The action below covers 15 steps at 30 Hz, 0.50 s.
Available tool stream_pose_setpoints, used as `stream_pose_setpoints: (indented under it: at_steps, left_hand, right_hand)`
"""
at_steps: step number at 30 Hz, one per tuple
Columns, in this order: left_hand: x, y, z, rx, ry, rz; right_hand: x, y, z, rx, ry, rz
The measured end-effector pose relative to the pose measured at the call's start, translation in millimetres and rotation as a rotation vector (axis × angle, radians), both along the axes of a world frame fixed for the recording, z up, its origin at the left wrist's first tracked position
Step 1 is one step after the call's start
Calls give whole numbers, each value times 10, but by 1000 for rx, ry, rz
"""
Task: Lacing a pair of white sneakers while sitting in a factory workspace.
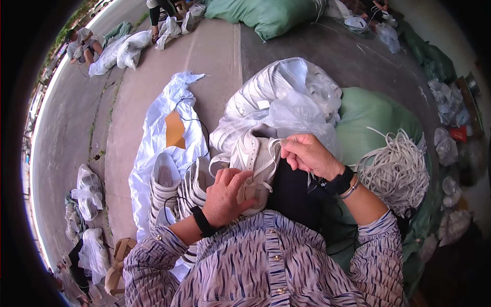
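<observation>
A beige-white sneaker (246, 153) lies on my lap, its opening pointing away from me and its toe toward my body. My left hand (225, 197) grips it near the toe, thumb and fingers bent over its side. To the right of the shoe's collar, my right hand (309, 155) pinches a flat off-white shoelace (267, 166), which runs loosely across the shoe's upper. A big bundle of similar loose laces (396, 171) rests to my right on a green sack. More sneakers (164, 179) stand in stacked rows to my left on a white woven sheet (153, 135).
A white sack (276, 84) with clear plastic lies ahead of my lap, beside a green sack (376, 110). A piece of brown card (175, 130) sits on the white sheet. Another large green sack (266, 18) lies far off. A person (82, 46) sits at the far left near white sacks.
</observation>
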<state>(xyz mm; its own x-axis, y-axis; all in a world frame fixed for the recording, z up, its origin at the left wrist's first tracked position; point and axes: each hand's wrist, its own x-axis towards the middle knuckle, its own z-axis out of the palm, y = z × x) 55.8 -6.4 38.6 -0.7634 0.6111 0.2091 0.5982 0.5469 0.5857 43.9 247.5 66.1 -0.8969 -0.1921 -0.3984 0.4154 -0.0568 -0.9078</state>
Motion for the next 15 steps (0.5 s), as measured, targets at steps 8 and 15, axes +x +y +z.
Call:
stream_pose_setpoints:
  at_steps: [8,15]
  left_hand:
    - [-242,-126,-43,-61,110,-263]
    - [-418,-106,-24,-158,277,-460]
  right_hand:
    - [264,-327,-119,527,103,271]
    - [203,-255,-90,209,-54,116]
